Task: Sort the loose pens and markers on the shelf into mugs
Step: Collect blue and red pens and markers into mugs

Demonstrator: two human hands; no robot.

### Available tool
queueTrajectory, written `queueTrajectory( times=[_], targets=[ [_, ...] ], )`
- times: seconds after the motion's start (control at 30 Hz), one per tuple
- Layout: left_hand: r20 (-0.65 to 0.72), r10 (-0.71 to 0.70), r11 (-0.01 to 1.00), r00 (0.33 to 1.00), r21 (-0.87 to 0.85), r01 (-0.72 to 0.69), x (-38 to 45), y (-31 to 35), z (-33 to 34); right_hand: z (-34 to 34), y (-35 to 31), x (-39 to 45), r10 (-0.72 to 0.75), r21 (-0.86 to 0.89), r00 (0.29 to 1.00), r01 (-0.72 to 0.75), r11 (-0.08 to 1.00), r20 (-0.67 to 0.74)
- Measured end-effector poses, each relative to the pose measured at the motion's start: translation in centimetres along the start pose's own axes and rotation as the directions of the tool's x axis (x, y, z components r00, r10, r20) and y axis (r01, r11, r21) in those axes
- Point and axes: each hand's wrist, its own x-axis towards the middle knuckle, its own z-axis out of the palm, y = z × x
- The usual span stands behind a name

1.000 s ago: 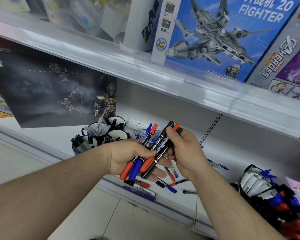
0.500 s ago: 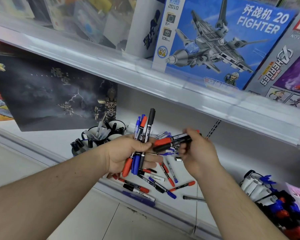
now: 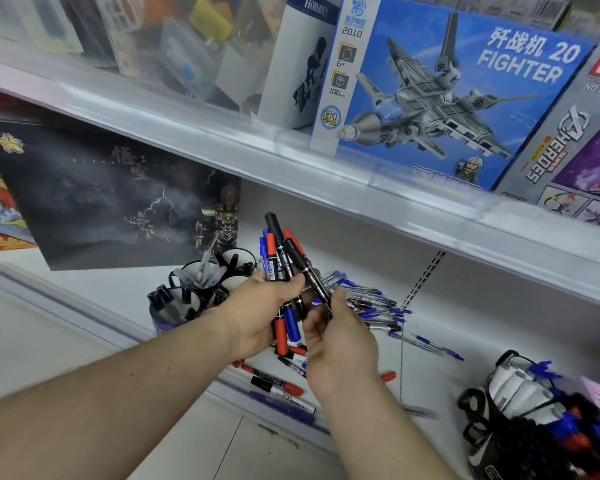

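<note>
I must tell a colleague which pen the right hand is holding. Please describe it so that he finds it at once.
Start at the blue fighter box and look below it to the two hands. The left hand grips a bundle of red, blue and black markers. The right hand pinches one black marker, which leans apart from the bundle.

Markers (image 3: 280, 268) in left hand: smooth glossy plastic, black, red, blue barrels. Pens (image 3: 368, 301) far right on shelf: clear shiny plastic. Shelf (image 3: 430, 386): white painted metal, smooth. Fighter box (image 3: 458, 95) above: glossy printed cardboard. Mugs (image 3: 201, 282) left: shiny, glazed-looking.
</note>
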Motion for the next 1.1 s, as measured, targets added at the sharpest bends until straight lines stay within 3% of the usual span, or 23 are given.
queueTrajectory(
  times=[0.07,0.2,0.33,0.5,0.6,0.63,0.67,0.7,0.77,0.8,0.83,0.97,1.1],
  targets=[
    [-0.016,0.003,1.0,1.0,-0.005,-0.003,-0.1,0.0,0.2,-0.4,1.0,-0.2,-0.2,-0.274,0.979,0.202,0.94,0.034],
    [0.032,-0.015,1.0,0.999,-0.016,0.015,-0.3,-0.7,0.6,-1.3,1.9,-0.3,-0.426,-0.513,0.879,0.473,0.717,0.214],
    [0.088,-0.056,0.998,0.995,-0.016,0.058,-0.4,-1.5,1.1,-2.1,1.8,0.6,-0.422,-0.747,0.833,0.527,0.405,0.358],
    [0.086,-0.073,0.992,0.994,-0.094,0.081,-0.3,-1.5,1.4,-2.7,-0.4,0.8,-0.295,-0.831,0.82,0.542,0.127,0.49],
    [0.062,-0.101,0.988,0.993,-0.113,0.107,0.0,-1.3,1.3,-2.6,-2.5,0.1,-0.223,-0.838,0.81,0.502,-0.214,0.542],
    [0.046,-0.098,0.989,0.994,-0.105,0.102,0.2,-1.2,1.1,-2.5,-3.3,0.0,-0.247,-0.838,0.806,0.478,-0.264,0.537],
    [0.028,-0.092,0.993,0.995,-0.072,0.094,0.4,-1.2,0.8,-2.4,-4.0,0.3,-0.295,-0.852,0.802,0.459,-0.253,0.52],
    [0.019,-0.091,0.996,0.996,-0.008,0.091,0.6,-1.1,0.3,-2.3,-4.8,0.7,-0.346,-0.867,0.796,0.474,-0.155,0.497],
    [0.026,-0.107,0.983,0.994,0.15,0.102,0.9,-1.1,-0.4,-1.9,-6.1,1.6,-0.377,-0.831,0.813,0.53,0.166,0.443],
    [0.034,-0.129,0.967,0.991,0.224,0.119,0.9,-1.2,-0.7,-1.5,-6.4,2.1,-0.353,-0.791,0.828,0.539,0.289,0.435],
    [0.043,-0.161,0.948,0.986,0.285,0.142,0.9,-1.3,-0.9,-1.2,-6.7,2.7,-0.324,-0.761,0.83,0.55,0.345,0.454],
    [0.079,-0.251,0.894,0.965,0.4,0.2,1.0,-1.8,-1.4,-0.6,-6.2,4.5,-0.151,-0.766,0.809,0.587,0.263,0.568],
    [0.084,-0.335,0.862,0.938,0.431,0.269,0.8,-1.7,-3.1,-0.7,-4.5,5.4,-0.033,-0.759,0.824,0.535,0.37,0.565]
  ],
)
